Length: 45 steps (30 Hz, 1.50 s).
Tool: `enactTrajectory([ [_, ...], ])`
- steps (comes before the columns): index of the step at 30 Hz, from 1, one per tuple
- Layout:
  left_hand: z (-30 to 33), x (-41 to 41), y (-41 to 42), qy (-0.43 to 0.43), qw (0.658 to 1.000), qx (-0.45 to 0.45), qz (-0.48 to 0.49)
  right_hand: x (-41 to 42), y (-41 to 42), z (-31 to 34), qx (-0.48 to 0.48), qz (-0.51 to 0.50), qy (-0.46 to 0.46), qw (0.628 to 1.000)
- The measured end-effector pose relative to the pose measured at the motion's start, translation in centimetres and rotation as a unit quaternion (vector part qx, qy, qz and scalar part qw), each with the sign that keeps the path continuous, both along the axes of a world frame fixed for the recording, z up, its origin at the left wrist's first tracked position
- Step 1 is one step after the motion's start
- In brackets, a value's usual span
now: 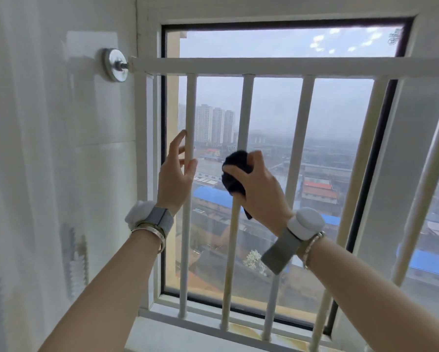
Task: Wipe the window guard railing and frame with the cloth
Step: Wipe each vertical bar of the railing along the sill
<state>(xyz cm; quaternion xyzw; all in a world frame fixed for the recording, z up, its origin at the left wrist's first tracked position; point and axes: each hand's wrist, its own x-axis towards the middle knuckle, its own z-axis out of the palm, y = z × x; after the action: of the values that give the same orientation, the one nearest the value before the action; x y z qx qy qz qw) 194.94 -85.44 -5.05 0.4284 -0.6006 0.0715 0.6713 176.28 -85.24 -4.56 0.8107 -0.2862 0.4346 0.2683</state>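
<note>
Currently mid-wipe on the window guard railing point(289, 67), centre of the frame. Right hand point(257, 189) grips a dark cloth point(235, 171), bunched, fingers curled round it and the second vertical bar point(246, 110) from the left. Cloth wraps that bar at about mid-height; a tail of fabric hangs below the palm.

Left hand point(176, 174) is open, fingers straight and slightly spread, fingertips touching or just beside the first vertical bar point(191, 102); it holds nothing. Looks like a steadying touch, though actual contact is hard to confirm.

Hands sit near each other, one bar apart, both in the middle of the frame.

Step in hand, by my reading: wiping the second bar lengthwise. Next move likely calls for sliding the cloth along the bar while keeping it wrapped round, toward the top rail or the bottom rail point(238, 326) at the lower edge. Further bars to the right, the top rail and the white window frame point(289, 15) at the upper part of the frame likely remain to do.

Round metal wall mount point(113, 64) anchors the rail at upper left, on the tiled wall point(48, 148).
</note>
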Motion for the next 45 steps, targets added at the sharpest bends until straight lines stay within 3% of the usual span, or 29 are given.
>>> enactTrajectory([
  [3,-1.1,0.4,0.7,0.021,0.999,0.031,-0.005,-1.7,0.6,0.8,0.003,0.006,0.059,0.998],
  [7,-2.3,0.4,1.4,0.041,0.997,0.058,-0.011,-1.6,0.1,5.6,-0.037,0.014,-0.042,0.998],
  [10,-3.3,0.3,1.5,0.048,0.995,0.081,-0.024,-0.5,-0.6,6.2,-0.054,0.006,-0.056,0.997],
  [17,-6.4,0.1,1.7,0.067,0.990,0.116,-0.032,1.1,-1.1,-2.9,-0.037,-0.024,-0.050,0.998],
  [23,-9.2,0.1,2.3,0.065,0.982,0.175,-0.034,-0.8,-0.4,-13.0,0.020,0.000,0.089,0.996],
  [26,-9.5,0.2,2.7,0.042,0.981,0.184,-0.030,-1.8,0.5,-14.9,0.064,0.040,0.159,0.984],
  [33,-7.6,2.6,3.4,-0.013,0.993,0.107,0.055,-0.8,2.2,-5.9,0.030,0.070,0.082,0.994],
  [38,-4.0,5.0,3.7,-0.081,0.974,0.017,0.211,2.4,1.4,0.7,0.005,0.103,0.043,0.994],
  [41,-2.4,5.8,3.5,-0.091,0.960,0.009,0.263,3.6,0.9,4.2,-0.032,0.098,0.034,0.994],
  [45,-1.8,6.7,2.7,-0.104,0.959,0.049,0.258,5.5,0.7,8.7,-0.080,0.098,0.005,0.992],
])
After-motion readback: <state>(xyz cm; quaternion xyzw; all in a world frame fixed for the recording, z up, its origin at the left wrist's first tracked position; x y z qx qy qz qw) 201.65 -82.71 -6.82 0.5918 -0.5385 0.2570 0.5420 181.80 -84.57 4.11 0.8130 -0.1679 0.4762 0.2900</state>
